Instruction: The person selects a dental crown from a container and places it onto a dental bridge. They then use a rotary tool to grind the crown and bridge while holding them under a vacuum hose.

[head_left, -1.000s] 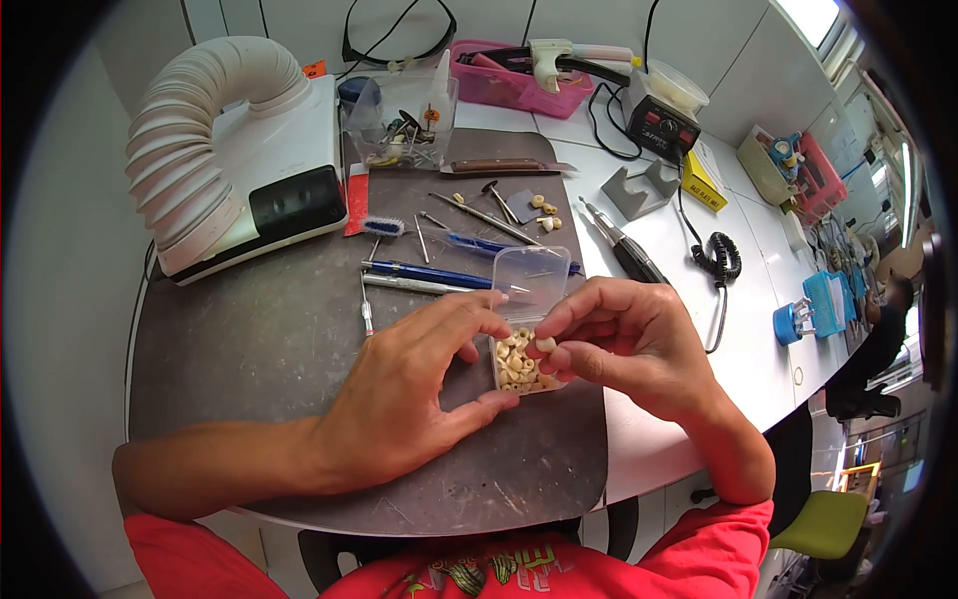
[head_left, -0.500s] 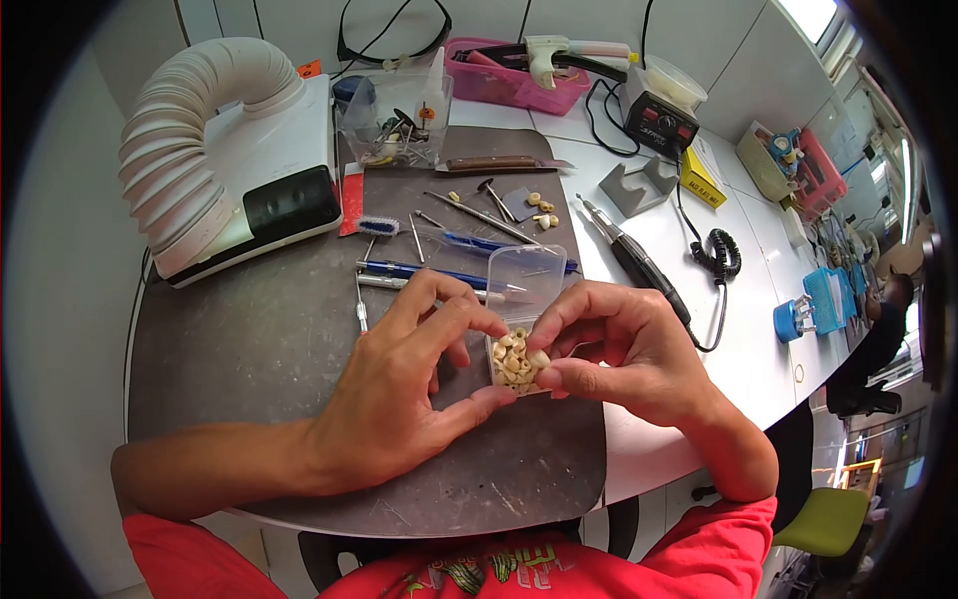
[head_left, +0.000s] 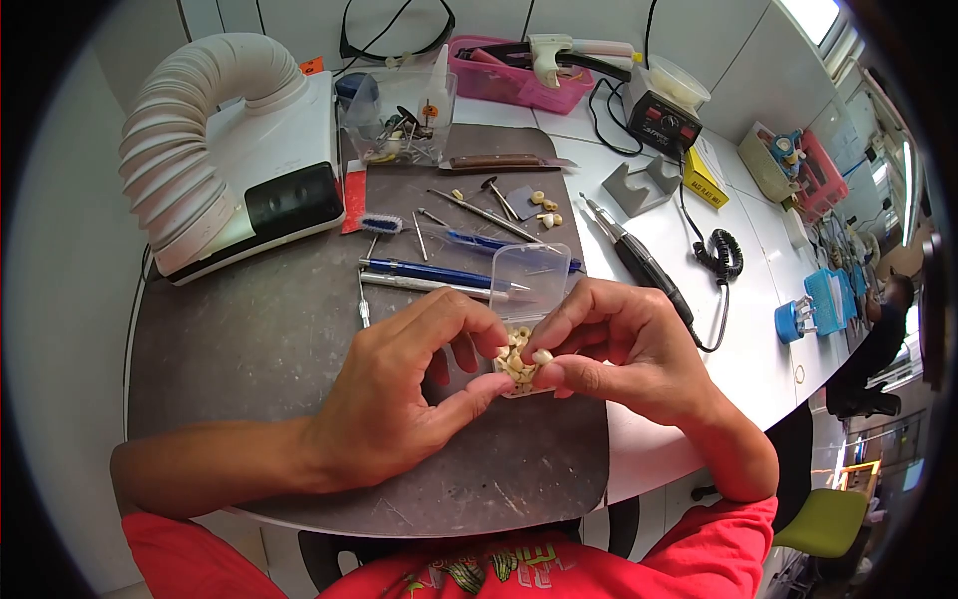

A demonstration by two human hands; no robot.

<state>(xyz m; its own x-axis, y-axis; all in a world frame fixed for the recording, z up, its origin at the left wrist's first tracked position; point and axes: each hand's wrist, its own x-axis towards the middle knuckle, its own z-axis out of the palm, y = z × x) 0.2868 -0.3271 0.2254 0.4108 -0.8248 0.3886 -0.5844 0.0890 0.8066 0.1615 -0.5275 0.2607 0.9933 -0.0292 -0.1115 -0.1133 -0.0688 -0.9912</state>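
Note:
A small clear box (head_left: 517, 387) full of cream tooth-shaped pieces (head_left: 515, 361) stands on the dark mat, its transparent lid (head_left: 529, 278) raised at the back. My left hand (head_left: 414, 374) is at the box's left side, thumb and index finger curved around its edge. Over the right side of the box, my right hand (head_left: 629, 349) pinches one cream piece (head_left: 542, 356) between thumb and index finger. Behind the hands lie a blue pen (head_left: 429, 272) and a silver pen (head_left: 424, 285). A few loose cream pieces (head_left: 547, 210) rest farther back.
A white extractor with a ribbed hose (head_left: 165, 150) stands back left. Behind the mat are a clear tub (head_left: 399, 120) and a pink basket (head_left: 519, 85). A rotary handpiece (head_left: 644, 268) and its coiled cord (head_left: 720, 258) lie at right. Farther right is another person (head_left: 878, 334).
My left index finger has drawn in slightly at the box. The cream piece in my right fingertips now shows more clearly.

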